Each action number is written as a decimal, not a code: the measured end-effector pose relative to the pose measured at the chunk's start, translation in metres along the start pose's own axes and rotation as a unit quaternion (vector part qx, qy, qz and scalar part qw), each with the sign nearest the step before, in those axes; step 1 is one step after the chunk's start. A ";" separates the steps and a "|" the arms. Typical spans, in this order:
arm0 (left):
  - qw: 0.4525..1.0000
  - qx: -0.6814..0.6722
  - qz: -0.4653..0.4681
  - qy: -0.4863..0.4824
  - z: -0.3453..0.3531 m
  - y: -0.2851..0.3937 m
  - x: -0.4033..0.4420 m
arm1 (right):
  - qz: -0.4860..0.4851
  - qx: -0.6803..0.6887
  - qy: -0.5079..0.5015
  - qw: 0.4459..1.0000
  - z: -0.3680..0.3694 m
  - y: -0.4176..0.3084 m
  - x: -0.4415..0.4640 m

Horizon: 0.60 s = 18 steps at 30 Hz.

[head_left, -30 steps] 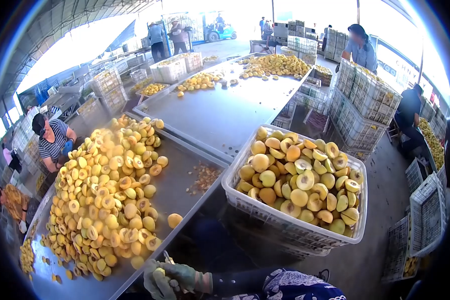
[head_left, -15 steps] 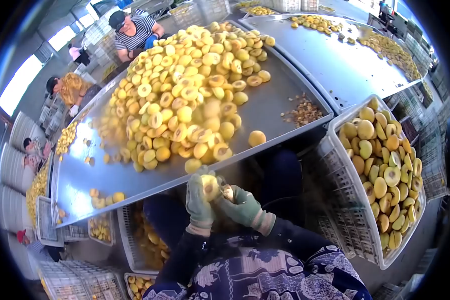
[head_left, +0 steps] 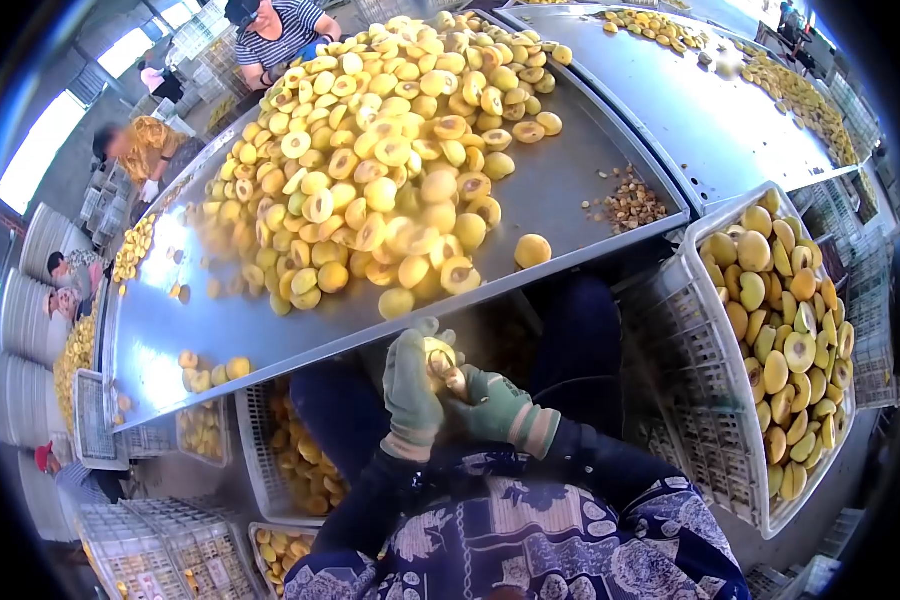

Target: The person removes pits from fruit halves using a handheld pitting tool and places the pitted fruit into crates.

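My left hand (head_left: 411, 392), in a pale green glove, is closed around a yellow peach (head_left: 438, 346) in front of my body, just below the table edge. My right hand (head_left: 492, 408), gloved alike, is closed and meets the peach from the right. Something small and brownish shows at its fingertips; I cannot make out what it is. Beyond my hands, a large heap of halved yellow peaches (head_left: 370, 190) covers much of the metal table (head_left: 560, 200). One rounded peach (head_left: 532, 251) lies apart near the front edge.
A white plastic crate (head_left: 715, 400) full of peach halves stands tilted at my right. Another crate (head_left: 257, 465) with fruit sits low by my left leg. Small brown pit pieces (head_left: 630, 200) lie on the table's right side. Co-workers, including one in stripes (head_left: 275, 38), work along the far-left side.
Both hands have shifted slightly right and stay together at the peach. The left fingers now cover more of it. The whole view has tilted a little, moving the table upward.
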State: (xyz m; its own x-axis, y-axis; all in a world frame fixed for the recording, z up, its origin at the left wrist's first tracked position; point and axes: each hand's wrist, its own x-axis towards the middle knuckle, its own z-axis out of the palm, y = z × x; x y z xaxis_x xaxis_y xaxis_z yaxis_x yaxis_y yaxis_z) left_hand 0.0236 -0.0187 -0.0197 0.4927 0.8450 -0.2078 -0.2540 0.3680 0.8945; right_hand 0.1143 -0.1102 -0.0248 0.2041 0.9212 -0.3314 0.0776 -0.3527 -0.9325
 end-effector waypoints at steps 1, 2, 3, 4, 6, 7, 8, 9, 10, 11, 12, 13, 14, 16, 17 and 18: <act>1.000 -0.002 -0.002 0.010 0.000 -0.001 0.000 | -0.023 0.011 0.002 1.000 0.002 0.004 0.001; 1.000 0.012 0.017 0.011 -0.003 -0.004 0.001 | -0.045 0.021 0.004 0.999 0.005 0.011 0.003; 0.999 0.026 0.037 0.011 -0.007 -0.009 0.004 | -0.067 0.033 0.005 0.997 0.008 0.019 0.006; 0.998 0.040 0.057 0.011 -0.010 -0.012 0.005 | -0.066 0.018 0.007 0.998 0.011 0.026 0.010; 0.997 0.031 0.068 0.033 -0.009 -0.016 0.003 | -0.063 -0.014 0.010 0.998 0.012 0.032 0.015; 0.996 0.027 0.075 0.043 -0.007 -0.017 0.004 | -0.052 -0.034 0.014 0.998 0.011 0.030 0.015; 0.995 0.028 0.077 0.054 -0.008 -0.019 0.005 | -0.041 -0.053 0.019 0.998 0.010 0.025 0.014; 0.994 0.029 0.079 0.065 -0.010 -0.023 0.006 | -0.030 -0.073 0.023 0.997 0.010 0.022 0.013; 0.993 0.029 0.081 0.075 -0.010 -0.025 0.007 | -0.031 0.001 0.014 0.999 0.013 0.023 0.015; 0.994 0.033 0.083 0.067 -0.011 -0.025 0.007 | -0.030 0.076 0.005 0.997 0.020 0.027 0.016; 0.994 0.038 0.084 0.060 -0.012 -0.024 0.007 | -0.028 0.151 -0.005 0.988 0.024 0.027 0.015; 0.994 0.043 0.086 0.052 -0.013 -0.023 0.007 | -0.007 0.133 -0.013 0.991 0.023 0.026 0.014; 0.995 0.034 0.072 0.053 -0.015 -0.025 0.006 | 0.014 0.116 -0.022 0.993 0.019 0.023 0.012; 0.997 0.015 0.051 0.052 -0.015 -0.025 0.009 | 0.055 0.119 -0.060 0.990 0.005 0.004 0.007; 0.997 0.031 0.026 0.063 -0.012 -0.021 0.007 | 0.079 0.143 -0.087 0.983 -0.004 -0.009 0.001; 0.998 0.029 0.014 0.054 -0.011 -0.019 0.005 | 0.107 0.168 -0.115 0.973 -0.008 -0.013 -0.004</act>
State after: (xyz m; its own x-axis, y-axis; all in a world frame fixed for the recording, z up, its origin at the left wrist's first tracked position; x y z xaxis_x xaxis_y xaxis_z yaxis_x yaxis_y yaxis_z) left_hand 0.0217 -0.0174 -0.0421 0.3931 0.8924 -0.2218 -0.2167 0.3243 0.9208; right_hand 0.1200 -0.1105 -0.0098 -0.0467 0.8589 -0.5100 -0.2737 -0.5021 -0.8204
